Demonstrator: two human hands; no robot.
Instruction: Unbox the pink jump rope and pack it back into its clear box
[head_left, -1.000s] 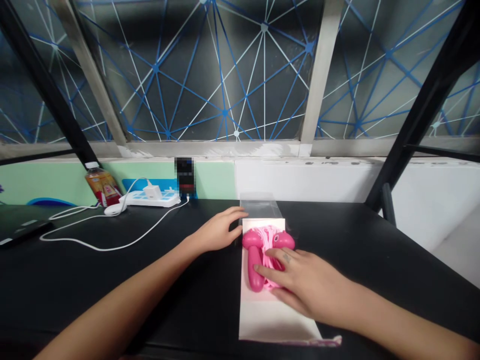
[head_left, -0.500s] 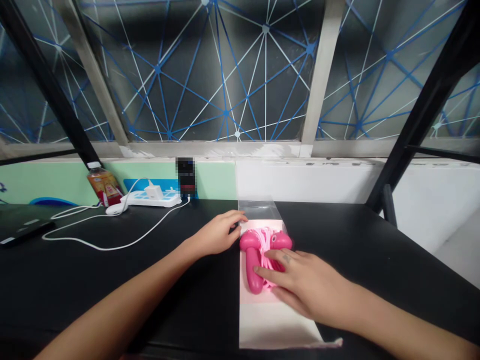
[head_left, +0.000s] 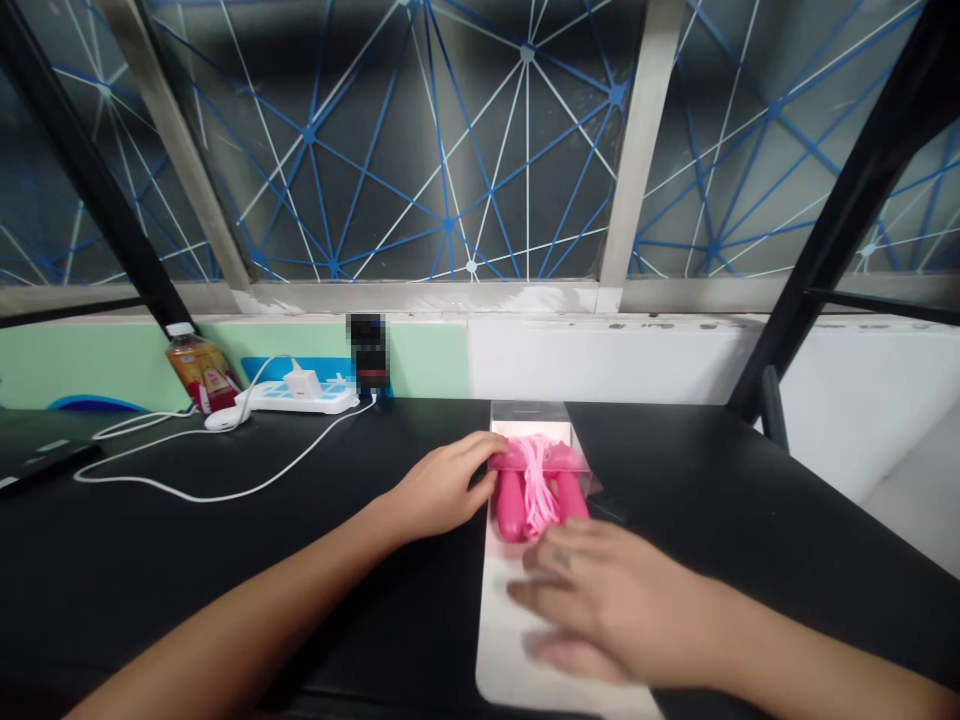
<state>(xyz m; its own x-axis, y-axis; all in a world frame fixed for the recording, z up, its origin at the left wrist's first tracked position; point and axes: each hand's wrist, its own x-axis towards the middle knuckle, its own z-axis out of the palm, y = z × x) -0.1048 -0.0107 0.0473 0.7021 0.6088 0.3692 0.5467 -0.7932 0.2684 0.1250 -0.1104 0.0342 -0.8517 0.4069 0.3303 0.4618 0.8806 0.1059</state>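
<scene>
A pink jump rope [head_left: 538, 485] with its cord bundled between two thick handles lies on a pale card [head_left: 517, 625]. A clear plastic sleeve [head_left: 534, 412] covers the upper ends of the handles, and their lower parts are outside it. My left hand [head_left: 444, 487] is at the sleeve's left edge, fingertips over the plastic near the left handle's top and thumb at the side, closed on that edge. Blurred by motion, my right hand [head_left: 600, 600] hovers over the card just below the right handle. Its fingers are apart and hold nothing.
On the black table [head_left: 397, 620], a white power strip [head_left: 319, 398] and a drink bottle [head_left: 201, 368] stand by the wall at the left. A white cable [head_left: 277, 490] loops across the left side. A black flat object [head_left: 45, 465] lies at the far left.
The jump rope has moved up the card, and its upper ends are now under the plastic. My right hand has come off the handles and drawn back toward me.
</scene>
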